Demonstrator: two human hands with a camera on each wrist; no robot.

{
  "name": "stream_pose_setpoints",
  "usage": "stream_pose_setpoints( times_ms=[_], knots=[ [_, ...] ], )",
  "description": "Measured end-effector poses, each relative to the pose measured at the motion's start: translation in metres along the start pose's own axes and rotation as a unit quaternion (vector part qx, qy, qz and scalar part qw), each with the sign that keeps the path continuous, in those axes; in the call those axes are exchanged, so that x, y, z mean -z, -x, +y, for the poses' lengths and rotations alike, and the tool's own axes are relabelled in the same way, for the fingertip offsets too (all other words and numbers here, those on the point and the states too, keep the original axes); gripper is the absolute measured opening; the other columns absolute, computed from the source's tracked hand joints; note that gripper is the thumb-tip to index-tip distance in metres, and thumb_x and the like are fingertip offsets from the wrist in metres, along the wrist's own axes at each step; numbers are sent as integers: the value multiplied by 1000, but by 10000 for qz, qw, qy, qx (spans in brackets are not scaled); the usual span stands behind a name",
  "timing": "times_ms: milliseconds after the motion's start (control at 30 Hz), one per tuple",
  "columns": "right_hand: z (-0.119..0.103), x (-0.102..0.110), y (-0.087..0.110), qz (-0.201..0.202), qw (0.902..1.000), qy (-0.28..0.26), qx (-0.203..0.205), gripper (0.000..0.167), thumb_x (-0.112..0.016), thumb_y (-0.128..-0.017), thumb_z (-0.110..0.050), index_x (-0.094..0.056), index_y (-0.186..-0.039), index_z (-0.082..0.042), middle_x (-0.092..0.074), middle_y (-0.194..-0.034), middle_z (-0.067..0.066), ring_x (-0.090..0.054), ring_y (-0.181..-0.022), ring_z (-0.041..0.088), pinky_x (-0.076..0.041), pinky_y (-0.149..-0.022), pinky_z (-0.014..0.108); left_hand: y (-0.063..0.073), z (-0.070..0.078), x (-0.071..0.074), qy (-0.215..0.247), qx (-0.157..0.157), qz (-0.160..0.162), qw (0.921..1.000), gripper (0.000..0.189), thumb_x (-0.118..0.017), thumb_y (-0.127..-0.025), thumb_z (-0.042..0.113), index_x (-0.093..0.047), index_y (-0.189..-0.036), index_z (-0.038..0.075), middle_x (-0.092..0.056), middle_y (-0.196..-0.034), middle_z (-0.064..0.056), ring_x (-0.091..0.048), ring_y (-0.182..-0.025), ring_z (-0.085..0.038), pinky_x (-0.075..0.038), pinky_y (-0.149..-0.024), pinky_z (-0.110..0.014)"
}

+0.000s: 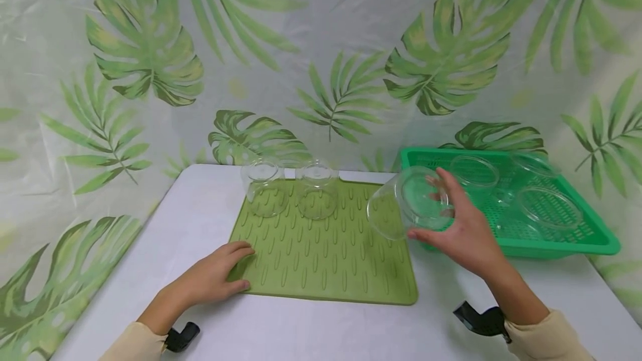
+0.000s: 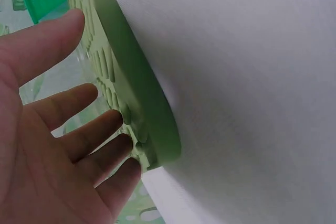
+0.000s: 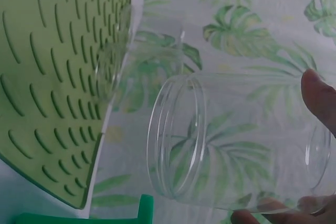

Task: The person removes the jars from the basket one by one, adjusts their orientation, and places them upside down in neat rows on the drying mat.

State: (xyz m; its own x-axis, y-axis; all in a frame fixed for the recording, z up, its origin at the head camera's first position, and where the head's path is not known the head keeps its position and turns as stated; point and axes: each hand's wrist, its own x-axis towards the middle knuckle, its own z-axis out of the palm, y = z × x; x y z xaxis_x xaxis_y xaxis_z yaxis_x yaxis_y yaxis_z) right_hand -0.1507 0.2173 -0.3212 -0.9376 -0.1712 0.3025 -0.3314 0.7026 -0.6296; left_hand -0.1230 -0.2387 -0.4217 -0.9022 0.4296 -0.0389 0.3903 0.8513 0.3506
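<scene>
My right hand [image 1: 468, 235] grips a clear jar [image 1: 386, 210] near its base, thumb on one side and fingers on the other. In the right wrist view the jar [image 3: 236, 140] lies tilted over sideways, its ridged rim pointing toward the green drying mat [image 3: 47, 77]. Two more clear jars, a left one [image 1: 266, 194] and a right one [image 1: 317, 196], stand side by side at the back of the mat [image 1: 326, 261]. My left hand [image 1: 210, 274] rests by the mat's left front corner, fingers relaxed and holding nothing; its palm [image 2: 58, 166] shows in the left wrist view.
A green plastic basket [image 1: 546, 249] stands right of the mat, with several clear jars inside, one [image 1: 549, 208] near its right side. The white table [image 1: 321, 333] reaches back to a leaf-printed curtain [image 1: 331, 32].
</scene>
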Motion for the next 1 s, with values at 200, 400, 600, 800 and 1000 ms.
stream_pose_setpoints(
  times_ms=[200, 400, 600, 800, 1000],
  knots=[
    [-3, -4, -8, -49, 9999, 79, -125, 117, -87, -74, -41, -8, -160, -33, -40, -158, 7, -49, -134, 37, -49, -90, 61, -2, -3, 1, 105, 91, -202, 9997, 58, -73, -88, 30, -56, -137, 4, -47, -149, -19, -48, -137, -41, -45, -108, -56],
    [-6, -7, -19, -228, 9983, 199, -500, 123, -84, -74, -50, 0, -161, -27, -35, -160, 17, -47, -133, 47, -50, -86, 65, -2, 0, 4, 22, 186, -271, 9995, 60, -75, -87, 30, -55, -138, 3, -46, -151, -18, -46, -138, -39, -45, -108, -55],
    [-7, -13, -28, -396, 9955, 213, -829, 124, -82, -73, -56, -3, -161, -20, -32, -159, 23, -49, -127, 50, -51, -85, 62, 0, -1, 3, 65, 172, -308, 9994, 63, -76, -86, 32, -55, -138, 4, -45, -152, -18, -45, -139, -40, -44, -109, -56],
    [-6, -16, -34, -459, 9960, 328, -695, 121, -81, -72, -60, -8, -161, -20, -37, -157, 20, -60, -109, 42, -54, -75, 50, 0, -4, 1, 80, 131, -276, 9995, 63, -76, -86, 34, -55, -139, 6, -44, -152, -17, -44, -140, -40, -43, -109, -56],
    [-6, -20, -40, -482, 9951, 365, -777, 119, -81, -73, -59, -9, -160, -24, -41, -154, 17, -60, -98, 35, -51, -67, 40, 0, -5, -2, 155, 201, -256, 9994, 63, -76, -86, 34, -55, -138, 6, -43, -153, -17, -43, -140, -41, -43, -109, -56]
  ],
)
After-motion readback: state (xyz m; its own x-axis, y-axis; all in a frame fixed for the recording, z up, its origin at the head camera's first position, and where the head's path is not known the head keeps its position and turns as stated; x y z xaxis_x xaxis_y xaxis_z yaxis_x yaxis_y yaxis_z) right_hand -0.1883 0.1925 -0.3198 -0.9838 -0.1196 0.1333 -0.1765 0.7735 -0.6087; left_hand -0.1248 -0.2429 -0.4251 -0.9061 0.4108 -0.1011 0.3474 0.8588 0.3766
